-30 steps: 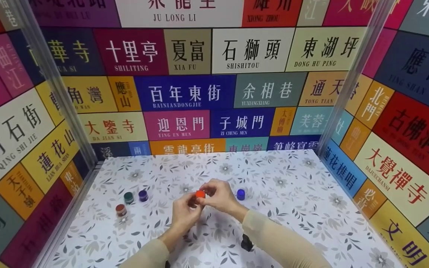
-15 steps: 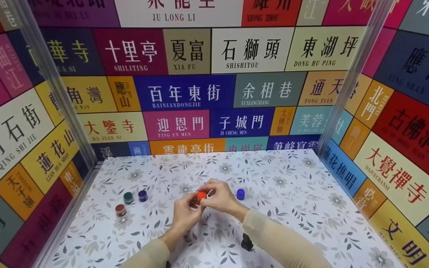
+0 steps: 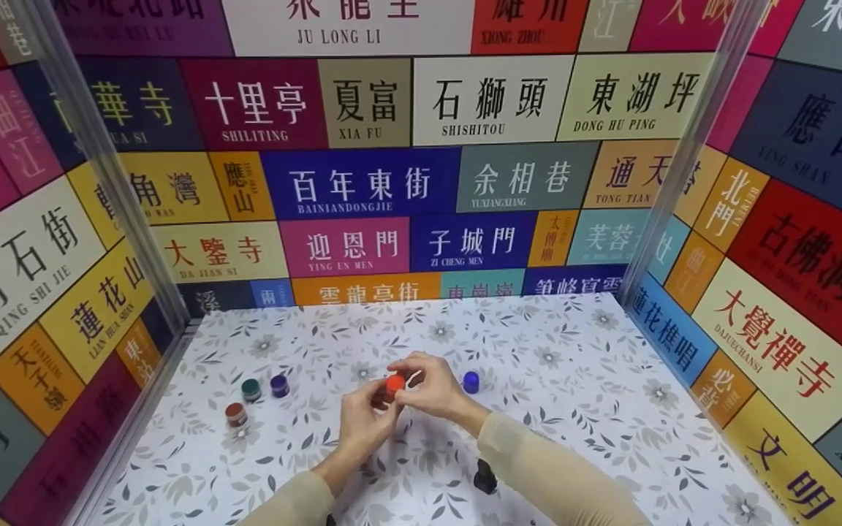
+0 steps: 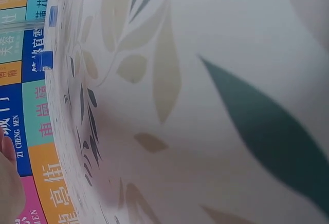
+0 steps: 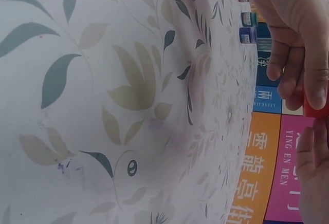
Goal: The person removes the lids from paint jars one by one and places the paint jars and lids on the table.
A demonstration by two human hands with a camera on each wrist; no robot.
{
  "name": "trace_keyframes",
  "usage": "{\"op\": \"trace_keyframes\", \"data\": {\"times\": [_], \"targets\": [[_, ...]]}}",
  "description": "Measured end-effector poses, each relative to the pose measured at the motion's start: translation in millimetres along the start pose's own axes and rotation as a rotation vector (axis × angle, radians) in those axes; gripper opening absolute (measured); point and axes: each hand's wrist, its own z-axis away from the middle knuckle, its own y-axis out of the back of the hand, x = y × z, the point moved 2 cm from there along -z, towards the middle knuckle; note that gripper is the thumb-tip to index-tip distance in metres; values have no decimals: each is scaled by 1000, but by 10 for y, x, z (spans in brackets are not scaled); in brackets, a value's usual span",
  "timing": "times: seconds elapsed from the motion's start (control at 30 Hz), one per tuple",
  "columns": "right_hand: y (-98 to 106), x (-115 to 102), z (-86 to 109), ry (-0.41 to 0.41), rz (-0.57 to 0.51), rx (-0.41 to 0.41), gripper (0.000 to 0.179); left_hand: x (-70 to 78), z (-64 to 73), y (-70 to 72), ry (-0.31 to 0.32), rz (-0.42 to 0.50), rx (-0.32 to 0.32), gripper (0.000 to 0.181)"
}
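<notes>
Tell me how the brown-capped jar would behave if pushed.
The brown-capped jar looks squat and stands upright, so a gentle push would probably slide it. Its rounded side suggests it might roll if toppled.

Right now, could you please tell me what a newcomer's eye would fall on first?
Probably the wall of colourful lettered panels behind the table. Next, the small red-orange container held between the left hand and right hand, near mid-table. To their right, a blue pot stands alone.
</notes>
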Motion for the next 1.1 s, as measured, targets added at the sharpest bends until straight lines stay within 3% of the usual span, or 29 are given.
{"op": "trace_keyframes", "data": {"times": [0.37, 0.63, 0.8, 1.1], "targets": [[-15, 39, 44, -132, -3, 78, 42, 10, 7, -6, 23, -8, 32, 23], [-47, 34, 58, -196, 30, 86, 40, 12, 17, -39, -48, -26, 78, 24], [-41, 32, 53, -193, 33, 93, 39, 6, 23, -37, -62, -18, 73, 24], [-3, 36, 45, -125, 52, 91, 32, -8, 20, -31, 9, 2, 20, 24]]}}
